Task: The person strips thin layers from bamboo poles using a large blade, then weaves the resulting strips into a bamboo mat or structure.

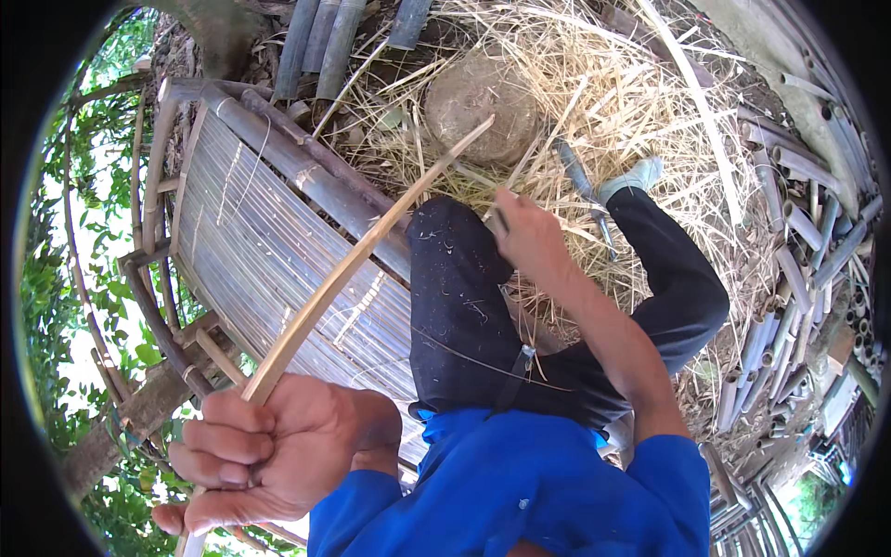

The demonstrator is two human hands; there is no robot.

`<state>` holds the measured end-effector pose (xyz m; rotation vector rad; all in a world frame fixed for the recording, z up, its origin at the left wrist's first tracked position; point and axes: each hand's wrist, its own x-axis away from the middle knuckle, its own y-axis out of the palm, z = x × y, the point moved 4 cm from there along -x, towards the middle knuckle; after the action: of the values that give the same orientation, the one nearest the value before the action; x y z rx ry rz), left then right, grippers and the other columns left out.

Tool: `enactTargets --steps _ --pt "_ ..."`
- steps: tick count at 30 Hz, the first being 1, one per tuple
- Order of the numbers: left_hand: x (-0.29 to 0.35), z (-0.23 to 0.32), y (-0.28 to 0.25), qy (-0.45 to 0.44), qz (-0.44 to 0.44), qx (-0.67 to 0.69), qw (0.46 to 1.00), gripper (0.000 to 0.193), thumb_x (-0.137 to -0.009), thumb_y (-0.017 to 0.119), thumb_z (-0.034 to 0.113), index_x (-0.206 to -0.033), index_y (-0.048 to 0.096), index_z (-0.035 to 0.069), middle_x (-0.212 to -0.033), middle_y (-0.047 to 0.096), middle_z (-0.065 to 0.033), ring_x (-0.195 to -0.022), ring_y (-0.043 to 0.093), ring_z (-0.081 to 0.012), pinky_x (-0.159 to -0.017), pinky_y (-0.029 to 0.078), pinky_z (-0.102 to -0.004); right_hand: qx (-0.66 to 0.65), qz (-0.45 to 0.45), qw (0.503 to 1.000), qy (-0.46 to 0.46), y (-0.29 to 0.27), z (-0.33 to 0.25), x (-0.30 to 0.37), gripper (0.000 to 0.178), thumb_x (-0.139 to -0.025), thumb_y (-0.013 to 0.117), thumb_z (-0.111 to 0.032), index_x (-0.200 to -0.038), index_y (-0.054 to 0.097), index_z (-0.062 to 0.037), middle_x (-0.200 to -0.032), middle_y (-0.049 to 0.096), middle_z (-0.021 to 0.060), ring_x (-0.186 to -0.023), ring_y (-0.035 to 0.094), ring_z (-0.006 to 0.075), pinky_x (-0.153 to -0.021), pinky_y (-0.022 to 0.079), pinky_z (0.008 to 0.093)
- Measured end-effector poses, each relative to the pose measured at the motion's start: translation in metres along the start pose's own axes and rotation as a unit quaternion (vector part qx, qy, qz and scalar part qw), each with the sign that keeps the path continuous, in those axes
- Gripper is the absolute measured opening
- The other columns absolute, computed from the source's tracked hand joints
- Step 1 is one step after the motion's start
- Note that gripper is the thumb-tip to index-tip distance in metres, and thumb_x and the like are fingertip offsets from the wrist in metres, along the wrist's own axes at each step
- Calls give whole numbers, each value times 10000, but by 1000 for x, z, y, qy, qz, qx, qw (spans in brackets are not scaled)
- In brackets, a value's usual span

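My left hand (pixel 269 455) is closed around the near end of a long split-bamboo strip (pixel 343 271). The strip slants up and away to the right, its narrow far tip in front of a round chopping block (pixel 483 107). Over my right knee, my right hand (pixel 536 239) is closed on a knife, mostly hidden by the fingers; a thin blade (pixel 475 174) seems to reach from the fist toward the strip. Beyond that hand, a dark-handled tool (pixel 577 169) lies on the shavings near my foot.
A slatted bamboo bench (pixel 278 246) stands to the left of my legs. Pale bamboo shavings (pixel 640 111) cover the ground, with a long strip (pixel 705 121) across them. Cut bamboo poles (pixel 807 232) are stacked at the right; more poles (pixel 320 46) lie at the far left.
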<state>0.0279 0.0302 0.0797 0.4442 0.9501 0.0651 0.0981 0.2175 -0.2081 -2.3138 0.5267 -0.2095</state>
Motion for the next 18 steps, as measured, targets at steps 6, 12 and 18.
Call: enactTargets --steps 6,12,18 --pt "-7 -12 -14 -4 -16 27 1000 254 -1066 506 230 -1296 474 127 -726 300 30 -556 267 -89 -471 228 -234 18 -16 1000 9 45 84 -17 146 -967 568 -192 -1062 483 -121 -783 614 194 -662 645 417 -567 504 523" --pt "-17 -15 -15 -61 -32 92 993 301 -1061 505 322 -1243 499 82 -733 324 17 -577 293 -105 -510 267 -256 70 -43 986 143 56 191 -15 226 -949 597 -224 -1077 498 -66 -832 656 248 -804 642 472 -674 503 546" --pt "-18 -12 -9 -145 -32 199 969 408 -991 590 450 -978 575 43 -770 378 -15 -634 365 -135 -609 341 -291 20 -90 990 105 14 94 -11 234 -921 617 -155 -1068 484 -29 -729 631 265 -716 636 487 -638 487 558"
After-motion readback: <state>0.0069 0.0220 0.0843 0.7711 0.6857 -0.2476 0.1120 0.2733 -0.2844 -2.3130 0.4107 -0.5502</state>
